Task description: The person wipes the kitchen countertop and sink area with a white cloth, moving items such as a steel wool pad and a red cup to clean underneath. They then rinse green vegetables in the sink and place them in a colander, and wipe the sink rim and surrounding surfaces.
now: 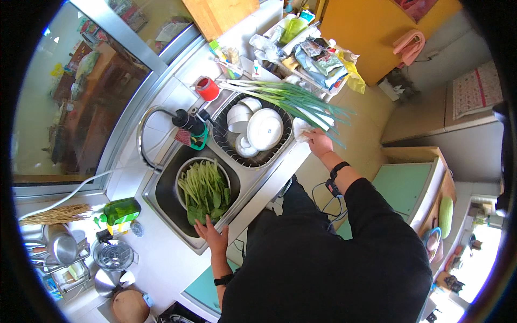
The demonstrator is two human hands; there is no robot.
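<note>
A round metal basin (179, 174) stands in the sink (167, 202), filled with long-stemmed leafy greens (204, 185). My left hand (215, 239) is at the near end of the greens, fingers apart; its fingertips reach the leaves, and I cannot tell whether they touch. My right hand (320, 144) pinches a crumpled white wad (301, 128), paper or thin plastic, at the counter's front edge. Beside the wad, a dark wire dish rack (287, 125) holds white bowls (238, 118) and a white plate (264, 129). A bunch of green onions (282, 95) lies along the rack's far side.
A curved faucet (141, 137) arches over the sink. Behind the rack stand a red container (207, 89) and a bin heaped with packets (319, 60). To the left are a green detergent bottle (121, 211), a strainer (114, 255) and pots. Cables (329, 202) hang near my right forearm.
</note>
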